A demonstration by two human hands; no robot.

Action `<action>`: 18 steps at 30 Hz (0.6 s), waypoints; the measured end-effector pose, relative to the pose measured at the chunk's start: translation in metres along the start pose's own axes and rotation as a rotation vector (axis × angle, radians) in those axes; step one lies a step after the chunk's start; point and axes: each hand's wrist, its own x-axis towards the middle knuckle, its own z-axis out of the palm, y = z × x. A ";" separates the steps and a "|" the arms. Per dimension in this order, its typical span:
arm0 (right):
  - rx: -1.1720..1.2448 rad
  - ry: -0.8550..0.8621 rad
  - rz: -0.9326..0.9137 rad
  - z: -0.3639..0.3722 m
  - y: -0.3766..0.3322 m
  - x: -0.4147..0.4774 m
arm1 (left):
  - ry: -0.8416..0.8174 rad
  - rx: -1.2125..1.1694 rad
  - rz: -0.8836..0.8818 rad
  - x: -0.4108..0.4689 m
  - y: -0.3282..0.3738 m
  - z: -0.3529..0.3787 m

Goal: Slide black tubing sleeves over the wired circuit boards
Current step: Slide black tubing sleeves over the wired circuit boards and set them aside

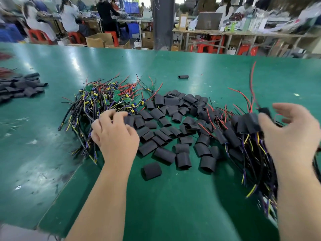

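Green surface (173,197): boards (111,98) heaped centre left, loose sleeves (165,134) centre, sleeved boards (243,129) right. Left hand (114,133), grip curled over a sleeve, hold cannot be told; right hand (291,134), blurred, grip spread open by the sleeved boards. Boxes (99,40) upper left, contents unseen.

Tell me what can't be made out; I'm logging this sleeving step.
Head view:
- Left hand: its back hides the fingers; grip unclear.
- Right hand: motion blur; whether it holds anything is unclear.
- Sleeved wire bundle: partly behind the right forearm, cut by the right edge.
- Far sleeve pile: cut by the left edge.
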 end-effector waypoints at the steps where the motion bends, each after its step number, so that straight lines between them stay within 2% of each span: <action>1: -0.087 -0.019 -0.003 0.003 0.002 0.000 | -0.019 0.037 -0.062 0.004 -0.005 0.000; 3: -0.116 -0.022 -0.027 0.007 -0.001 -0.004 | -0.067 0.099 -0.191 0.013 -0.015 -0.002; 5: -0.061 -0.045 -0.064 0.010 -0.007 -0.011 | -0.089 0.151 -0.232 0.021 -0.023 -0.003; 9: -0.018 -0.179 -0.111 0.018 -0.013 -0.018 | -0.056 0.243 -0.142 0.046 -0.031 -0.005; 13: -0.010 -0.205 -0.126 0.022 -0.012 -0.020 | -0.235 0.431 -0.056 0.067 -0.035 0.000; 15: 0.000 -0.219 -0.135 0.022 -0.011 -0.021 | -0.273 0.573 0.015 0.073 -0.037 0.001; 18: 0.010 -0.240 -0.148 0.024 -0.010 -0.022 | -0.316 0.602 -0.024 0.089 -0.035 -0.005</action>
